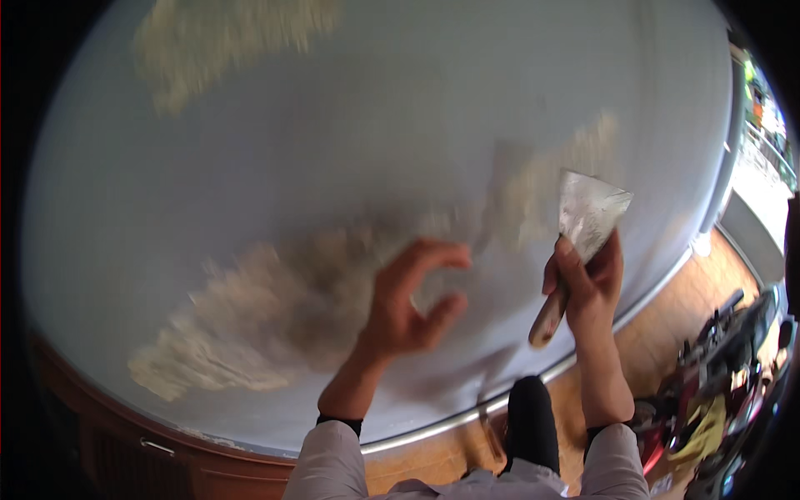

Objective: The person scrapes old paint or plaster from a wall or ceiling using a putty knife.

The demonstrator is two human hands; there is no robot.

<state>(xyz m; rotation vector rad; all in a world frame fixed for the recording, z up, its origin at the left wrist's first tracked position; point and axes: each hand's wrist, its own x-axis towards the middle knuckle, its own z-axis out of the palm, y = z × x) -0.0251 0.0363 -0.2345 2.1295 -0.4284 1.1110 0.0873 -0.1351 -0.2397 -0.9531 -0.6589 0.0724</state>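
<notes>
My right hand (590, 281) grips a putty knife by its handle, with the wide metal blade (590, 209) pointing up and away from me. The blade's face carries smears. To its left, my left hand (415, 300) is raised with thumb and fingers curved apart and nothing between them. Both hands are in front of a grey-blue painted wall (350, 144). Behind my left hand, a broad off-white filler patch (250, 319) spreads over the wall, partly in shadow. A smaller patch (531, 194) lies just left of the blade. Another patch (212, 44) shows at the top left.
A brown wooden cabinet (137, 462) with a metal handle stands at the lower left against the wall. Motorbikes (719, 381) are parked on the orange tiled floor (700, 281) at the right. A bright doorway (759, 162) lies beyond the wall's right end.
</notes>
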